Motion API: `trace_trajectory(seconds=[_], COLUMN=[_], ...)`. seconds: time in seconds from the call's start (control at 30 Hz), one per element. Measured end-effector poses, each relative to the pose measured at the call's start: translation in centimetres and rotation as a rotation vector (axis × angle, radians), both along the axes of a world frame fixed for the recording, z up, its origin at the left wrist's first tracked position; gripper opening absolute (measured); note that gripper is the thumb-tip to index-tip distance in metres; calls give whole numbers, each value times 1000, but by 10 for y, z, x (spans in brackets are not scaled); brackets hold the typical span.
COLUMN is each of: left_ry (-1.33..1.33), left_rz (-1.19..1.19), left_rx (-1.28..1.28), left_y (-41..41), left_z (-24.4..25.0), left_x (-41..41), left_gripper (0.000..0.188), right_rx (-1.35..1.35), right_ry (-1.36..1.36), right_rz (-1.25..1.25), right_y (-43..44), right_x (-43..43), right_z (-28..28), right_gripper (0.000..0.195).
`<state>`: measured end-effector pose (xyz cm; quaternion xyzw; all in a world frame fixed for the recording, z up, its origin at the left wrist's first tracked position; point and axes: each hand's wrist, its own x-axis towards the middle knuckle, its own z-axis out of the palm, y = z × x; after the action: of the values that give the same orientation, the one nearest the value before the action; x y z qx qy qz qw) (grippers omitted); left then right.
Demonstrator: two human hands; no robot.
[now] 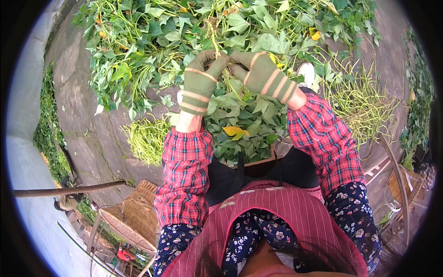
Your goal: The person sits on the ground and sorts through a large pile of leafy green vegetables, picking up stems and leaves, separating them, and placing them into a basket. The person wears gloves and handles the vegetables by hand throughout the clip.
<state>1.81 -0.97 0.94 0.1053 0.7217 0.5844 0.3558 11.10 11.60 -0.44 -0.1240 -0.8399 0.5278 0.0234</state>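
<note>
Both my hands wear green knitted gloves with pale stripes and meet over a large heap of leafy green vines (148, 31). Between its fingertips my left hand (204, 76) pinches a pale, knobbly vine stem (214, 38), whose brown rooty end points away from me. My right hand (258, 71) touches it at the fingertips and is closed on the lower part of the same stem, which hangs down between the hands. Below them lies a pile of cut leaves (256, 114) with a yellow leaf (235, 132) on top, between my knees.
A bundle of light green stalks (147, 140) lies at left, and a larger stalk pile (363, 104) at right. A woven basket (138, 211) stands at lower left near a wooden pole (69, 190). Another basket (403, 187) is at lower right. Part of another person (67, 202) shows at far left.
</note>
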Motion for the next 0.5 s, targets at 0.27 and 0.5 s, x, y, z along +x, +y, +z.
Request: trace_trajectory(seconds=[0.27,0.5], left_ry=[-10,18], left_rz=[-98,-72], left_rx=[-61,-62], left_y=[-2,1], left_z=[1,-4], left_x=[-3,4], left_gripper=[18,15], right_rx=[148,27], right_ry=[119,35], right_rz=[-110,-24], right_y=[12,9], right_x=[-2,-2], right_z=[-14,-10], right_gripper=[18,19])
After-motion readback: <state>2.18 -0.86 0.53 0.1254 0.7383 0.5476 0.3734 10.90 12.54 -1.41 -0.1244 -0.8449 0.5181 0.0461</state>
